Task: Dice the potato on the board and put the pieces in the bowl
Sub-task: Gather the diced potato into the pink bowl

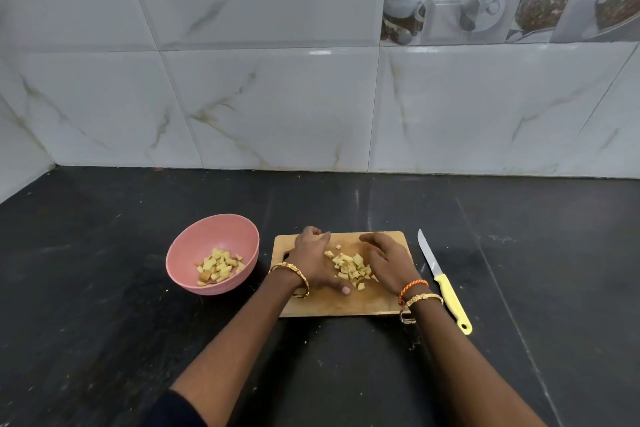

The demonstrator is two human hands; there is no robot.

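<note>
Potato dice [349,269] heaped mid board [339,307], our 2 open hands, left hand [310,262] and right hand [388,262], cupped around them gripping nothing yet, so we risk spilling cubes short of the bowl [187,253] if scooped loosely.

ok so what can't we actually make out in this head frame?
- Fingertips of the left hand and right hand: curled down around the potato pieces, so whether any piece is gripped is hidden.
- Board surface under both hands: covered, so any pieces there are unseen.
- Bowl bottom under the heap: covered by the pieces lying in it.
- Knife edge: too small to judge.
</note>
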